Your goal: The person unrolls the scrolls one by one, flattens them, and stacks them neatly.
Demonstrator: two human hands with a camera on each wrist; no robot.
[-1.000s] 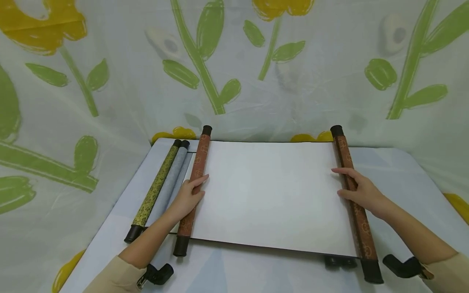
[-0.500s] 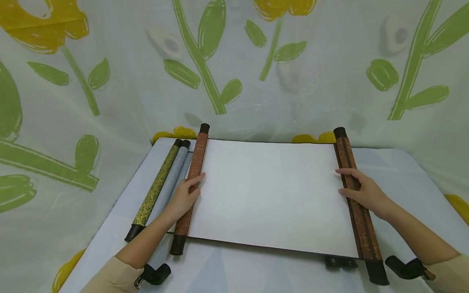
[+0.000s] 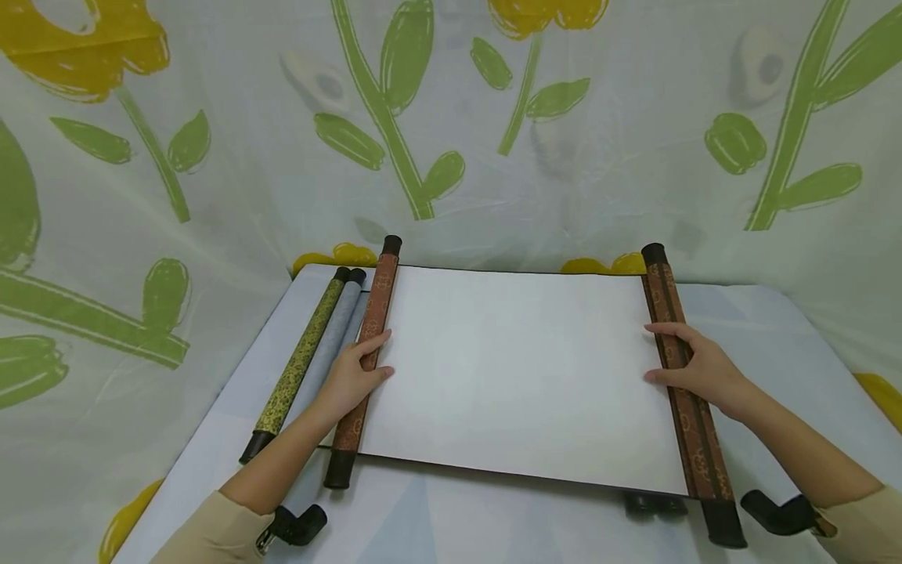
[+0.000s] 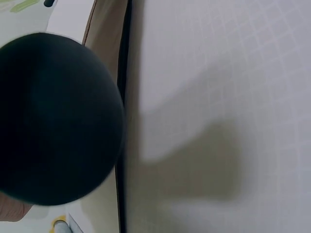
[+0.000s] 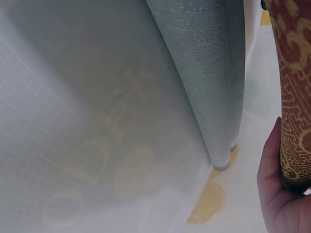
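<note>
In the head view a blank white scroll [image 3: 521, 368] is stretched between two reddish-brown patterned rollers with black end caps. My left hand [image 3: 351, 381] grips the left roller [image 3: 381, 294], thumb and index finger around its middle. The right roller [image 3: 664, 294] is held by my right hand [image 3: 698, 377], thumb and fingers spread across it. A round black end cap [image 4: 58, 119] fills much of the left wrist view and mostly hides that hand. In the right wrist view my hand shows at the edge beside the patterned roller [image 5: 294, 73].
Left of the scroll lie a yellow-green patterned roll [image 3: 303, 352] and a grey roll [image 3: 341, 305], partly hidden by the left arm. Two dark round ends [image 3: 655, 505] peek out under the scroll's front edge. A flower-printed curtain [image 3: 564, 180] hangs behind the table [image 3: 437, 509].
The left hand and roller have shifted slightly left. The right roller has turned and moved a little right, now showing a dark lengthwise stripe. The white span is slightly wider.
</note>
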